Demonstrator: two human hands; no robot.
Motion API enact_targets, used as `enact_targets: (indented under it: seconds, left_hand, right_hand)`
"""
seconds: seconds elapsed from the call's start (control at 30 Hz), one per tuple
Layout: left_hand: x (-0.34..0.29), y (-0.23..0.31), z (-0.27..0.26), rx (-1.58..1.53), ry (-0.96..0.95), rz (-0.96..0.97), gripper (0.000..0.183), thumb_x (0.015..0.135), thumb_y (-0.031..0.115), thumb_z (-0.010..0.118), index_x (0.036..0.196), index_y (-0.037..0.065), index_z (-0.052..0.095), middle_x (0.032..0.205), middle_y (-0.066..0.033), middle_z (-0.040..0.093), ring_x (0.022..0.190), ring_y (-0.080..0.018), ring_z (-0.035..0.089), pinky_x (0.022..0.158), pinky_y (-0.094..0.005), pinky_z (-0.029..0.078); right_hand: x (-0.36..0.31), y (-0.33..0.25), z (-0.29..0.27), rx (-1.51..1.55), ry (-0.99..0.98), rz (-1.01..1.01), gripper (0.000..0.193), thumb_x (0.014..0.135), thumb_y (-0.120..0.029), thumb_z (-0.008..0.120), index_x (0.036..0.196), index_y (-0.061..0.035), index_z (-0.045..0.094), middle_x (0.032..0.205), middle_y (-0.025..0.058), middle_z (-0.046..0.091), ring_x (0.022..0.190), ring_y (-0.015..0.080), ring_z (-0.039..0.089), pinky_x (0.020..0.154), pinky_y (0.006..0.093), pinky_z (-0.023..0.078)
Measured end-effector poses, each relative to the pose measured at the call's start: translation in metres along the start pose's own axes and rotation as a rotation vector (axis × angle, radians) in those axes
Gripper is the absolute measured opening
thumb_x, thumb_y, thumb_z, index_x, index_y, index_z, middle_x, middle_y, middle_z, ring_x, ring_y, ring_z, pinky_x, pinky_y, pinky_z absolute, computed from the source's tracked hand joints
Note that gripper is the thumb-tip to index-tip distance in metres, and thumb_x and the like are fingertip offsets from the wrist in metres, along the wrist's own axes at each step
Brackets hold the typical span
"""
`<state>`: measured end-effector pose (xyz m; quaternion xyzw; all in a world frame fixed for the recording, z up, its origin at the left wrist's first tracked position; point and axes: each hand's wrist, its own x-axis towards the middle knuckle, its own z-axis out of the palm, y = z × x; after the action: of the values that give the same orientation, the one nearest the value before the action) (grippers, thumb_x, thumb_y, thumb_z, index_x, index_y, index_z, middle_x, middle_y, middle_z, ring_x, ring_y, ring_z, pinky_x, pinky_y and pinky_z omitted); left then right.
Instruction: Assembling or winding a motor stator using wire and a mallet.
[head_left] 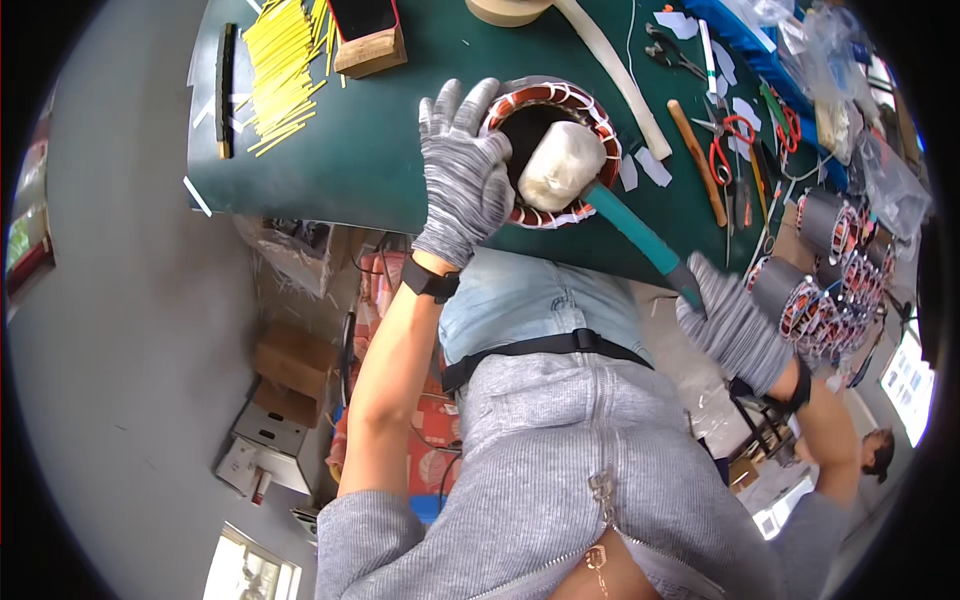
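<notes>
A stator (545, 93), a ring of copper windings laced with white cord, stands on the green table. My left hand (462, 175), in a grey striped glove, lies against its left side with the fingers stretched out, the thumb side at the rim. My right hand (733, 320), in a matching glove, is wrapped round the dark end of a mallet's teal handle beyond the front edge of the table. The mallet (563, 165) has a whitish, worn head, which covers part of the stator's dark opening and its near right rim.
Yellow strips (280, 70) lie at the back left beside a phone on a wooden block (371, 55). To the right are red-handled scissors (718, 150), pliers (672, 50), a wooden stick (697, 160) and paper scraps. Several other stators (820, 315) sit at far right; another person is behind.
</notes>
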<state>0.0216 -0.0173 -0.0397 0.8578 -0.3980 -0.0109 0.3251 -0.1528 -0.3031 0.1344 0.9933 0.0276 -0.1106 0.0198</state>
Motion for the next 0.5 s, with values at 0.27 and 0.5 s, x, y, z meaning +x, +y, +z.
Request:
enact_targets:
  seconds: [0.27, 0.5]
  left_hand:
    - [-0.010, 0.021, 0.007, -0.160, 0.144, -0.095, 0.016, 0.068, 0.012, 0.055, 0.081, 0.012, 0.064, 0.128, -0.0149, 0.046, 0.121, -0.0447, 0.033, 0.105, -0.0541, 0.018]
    - [0.009, 0.006, 0.001, 0.017, 0.010, -0.001, 0.013, 0.070, 0.015, 0.056, 0.081, 0.016, 0.064, 0.125, -0.0141, 0.050, 0.122, -0.0429, 0.034, 0.105, -0.0567, 0.016]
  right_hand:
    - [-0.099, 0.038, -0.011, 0.634, -0.132, 0.292, 0.040, 0.081, -0.019, 0.060, 0.115, 0.0001, 0.051, 0.093, 0.0213, 0.059, 0.086, 0.0356, 0.059, 0.076, 0.0381, 0.047]
    - [-0.042, -0.060, 0.090, 0.815, 0.065, 0.252, 0.034, 0.076, -0.015, 0.066, 0.104, 0.0005, 0.054, 0.076, 0.0190, 0.059, 0.065, 0.0345, 0.060, 0.062, 0.0379, 0.048]
